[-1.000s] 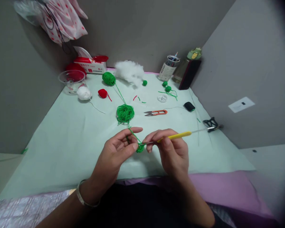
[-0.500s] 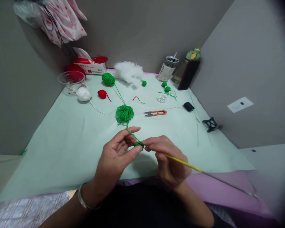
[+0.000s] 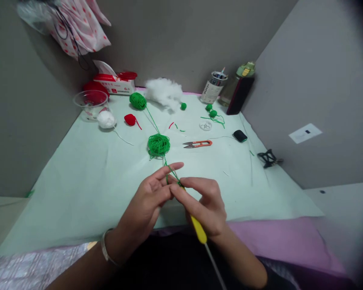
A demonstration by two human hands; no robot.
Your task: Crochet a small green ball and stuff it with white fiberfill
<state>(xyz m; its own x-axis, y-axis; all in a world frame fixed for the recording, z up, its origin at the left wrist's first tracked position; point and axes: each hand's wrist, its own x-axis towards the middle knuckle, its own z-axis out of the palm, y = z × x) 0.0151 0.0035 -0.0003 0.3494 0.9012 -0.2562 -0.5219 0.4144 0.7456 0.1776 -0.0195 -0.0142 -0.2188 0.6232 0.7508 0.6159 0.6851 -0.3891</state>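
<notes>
My left hand (image 3: 151,195) pinches a small green crochet piece (image 3: 180,183), mostly hidden by fingers, and green yarn runs over its raised index finger. Closed around a crochet hook (image 3: 199,230) with a yellow grip, my right hand (image 3: 207,203) meets the left at the fingertips. The hook's metal shaft points down toward my body; its upper end is among the yarn strands. From my fingers the yarn leads to a loose green yarn coil (image 3: 159,145), and on to a green yarn ball (image 3: 138,101) behind it.
Orange-handled thread snips (image 3: 198,143) lie beyond my hands. Further back are white stuffing (image 3: 165,92), a red yarn piece (image 3: 130,119), a white yarn ball (image 3: 106,119), a clear plastic tub (image 3: 90,105), a tissue box (image 3: 117,85), a pen can (image 3: 213,88) and a bottle (image 3: 230,89).
The crochet hook has swung from pointing right to pointing down toward my body. My right hand has turned and come closer to the left, and the crochet piece is now more covered.
</notes>
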